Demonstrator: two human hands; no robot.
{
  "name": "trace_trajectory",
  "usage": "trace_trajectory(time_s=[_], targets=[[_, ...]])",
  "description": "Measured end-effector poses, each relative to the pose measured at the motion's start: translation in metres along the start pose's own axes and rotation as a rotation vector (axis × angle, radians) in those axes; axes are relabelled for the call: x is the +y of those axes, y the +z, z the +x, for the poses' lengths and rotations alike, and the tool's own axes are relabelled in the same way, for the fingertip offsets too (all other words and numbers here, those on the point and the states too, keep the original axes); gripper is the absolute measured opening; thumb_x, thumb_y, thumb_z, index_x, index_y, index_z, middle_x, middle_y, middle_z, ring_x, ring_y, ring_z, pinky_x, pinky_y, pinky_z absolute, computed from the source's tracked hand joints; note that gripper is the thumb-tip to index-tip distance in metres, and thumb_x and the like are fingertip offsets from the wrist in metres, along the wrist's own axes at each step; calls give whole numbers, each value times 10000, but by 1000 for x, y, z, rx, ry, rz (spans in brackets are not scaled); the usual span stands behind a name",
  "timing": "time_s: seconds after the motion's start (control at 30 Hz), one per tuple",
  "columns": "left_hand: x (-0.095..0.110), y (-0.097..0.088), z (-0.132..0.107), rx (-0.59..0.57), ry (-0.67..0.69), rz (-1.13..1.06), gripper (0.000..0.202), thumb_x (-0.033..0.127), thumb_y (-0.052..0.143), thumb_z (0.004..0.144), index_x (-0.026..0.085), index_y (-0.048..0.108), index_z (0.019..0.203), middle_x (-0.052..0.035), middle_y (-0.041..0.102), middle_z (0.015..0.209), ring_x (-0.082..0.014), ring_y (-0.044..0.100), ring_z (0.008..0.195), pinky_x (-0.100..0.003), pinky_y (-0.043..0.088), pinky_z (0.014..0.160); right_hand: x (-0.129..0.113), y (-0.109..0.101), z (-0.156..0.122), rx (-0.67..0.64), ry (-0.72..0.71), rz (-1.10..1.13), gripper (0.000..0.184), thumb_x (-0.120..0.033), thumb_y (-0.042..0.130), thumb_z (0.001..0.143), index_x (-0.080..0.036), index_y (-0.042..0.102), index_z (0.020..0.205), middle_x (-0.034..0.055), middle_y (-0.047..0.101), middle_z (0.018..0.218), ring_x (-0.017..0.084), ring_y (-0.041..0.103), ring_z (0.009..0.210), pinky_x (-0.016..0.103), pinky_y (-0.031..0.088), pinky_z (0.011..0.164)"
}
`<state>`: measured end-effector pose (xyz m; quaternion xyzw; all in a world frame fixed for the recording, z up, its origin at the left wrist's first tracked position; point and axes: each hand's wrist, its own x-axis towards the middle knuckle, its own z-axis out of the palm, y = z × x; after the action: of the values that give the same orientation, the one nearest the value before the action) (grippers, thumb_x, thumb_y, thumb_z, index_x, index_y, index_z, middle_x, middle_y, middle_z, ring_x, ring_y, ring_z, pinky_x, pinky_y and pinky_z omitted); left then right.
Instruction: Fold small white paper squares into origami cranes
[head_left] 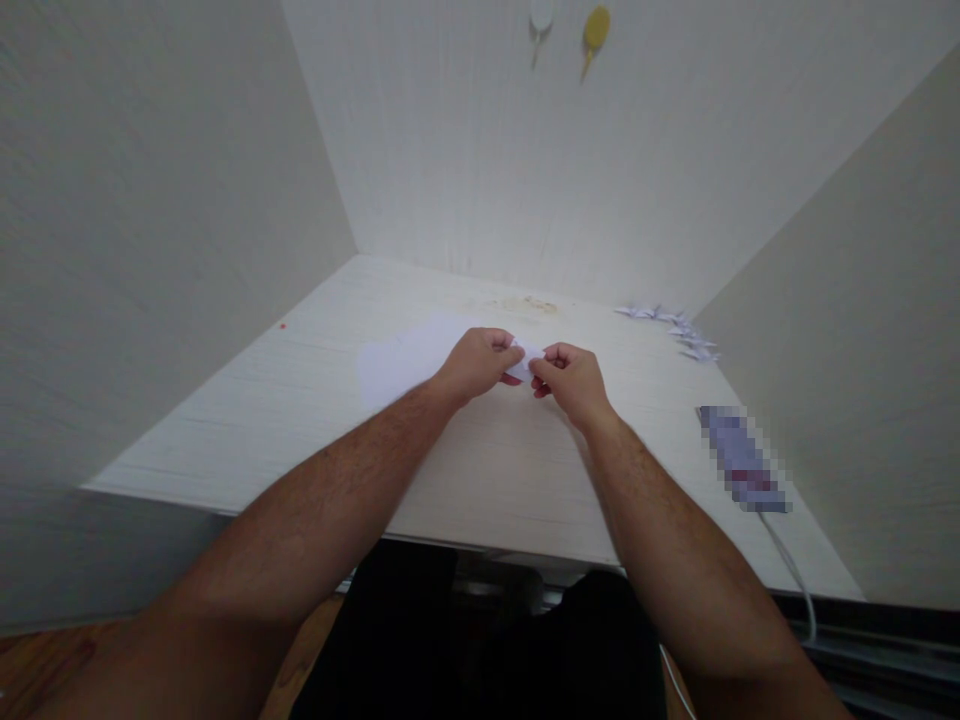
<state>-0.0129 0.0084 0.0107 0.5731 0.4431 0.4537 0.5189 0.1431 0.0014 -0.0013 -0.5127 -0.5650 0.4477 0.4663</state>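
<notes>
Between both hands is a small piece of folded white paper [527, 356], held just above the desk. My left hand [480, 362] pinches its left side, thumb on top and fingers beneath. From the other side, my right hand [574, 378] grips the right edge between thumb and fingers. The fingers cover much of the paper, so its exact folds cannot be made out. White paper sheets [397, 358] lie flat on the desk, to the left of and partly behind my left hand.
Several small folded paper cranes [697, 345] stand along the desk's back right corner. A blurred-out phone-like device [739, 460] with a white cable [795, 575] lies at the right. Pale panels enclose the white desk [480, 480]. Two hooks, one yellow [596, 28], are on the back panel.
</notes>
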Motion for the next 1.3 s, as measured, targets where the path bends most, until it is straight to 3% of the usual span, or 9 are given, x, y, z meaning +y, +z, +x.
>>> trace_trajectory(time_s=[0.7, 0.93, 1.13, 1.3], targets=[[-6, -2, 4, 52, 5, 121, 81, 171, 654, 724, 123, 611, 674, -33, 640, 630, -107, 610, 539, -230, 559, 503, 4, -2, 1, -110, -9, -2, 125, -281, 631, 740, -162, 614, 708, 2, 645, 557, 105, 586, 441, 231, 517, 459], [-6, -4, 3, 26, 64, 250, 83, 198, 623, 717, 139, 625, 659, 0, 588, 565, -76, 519, 445, -168, 416, 390, 3, 0, 0, -80, 14, 10, 122, -272, 644, 714, -165, 601, 674, -11, 621, 528, 98, 550, 418, 220, 480, 425], [-3, 3, -1, 38, 19, 105, 104, 213, 683, 670, 134, 616, 658, -18, 618, 607, -94, 558, 523, -200, 482, 468, -1, -1, -5, -13, -111, -129, 142, -279, 627, 729, -176, 580, 644, -31, 571, 464, 84, 490, 389, 185, 353, 385], [-3, 10, -1, 111, -35, -67, 208, 265, 759, 615, 126, 614, 672, -14, 616, 614, -104, 574, 542, -218, 485, 494, 2, 2, -5, 40, -186, -224, 176, -319, 608, 750, -182, 570, 646, -39, 546, 482, 86, 466, 419, 200, 318, 414]])
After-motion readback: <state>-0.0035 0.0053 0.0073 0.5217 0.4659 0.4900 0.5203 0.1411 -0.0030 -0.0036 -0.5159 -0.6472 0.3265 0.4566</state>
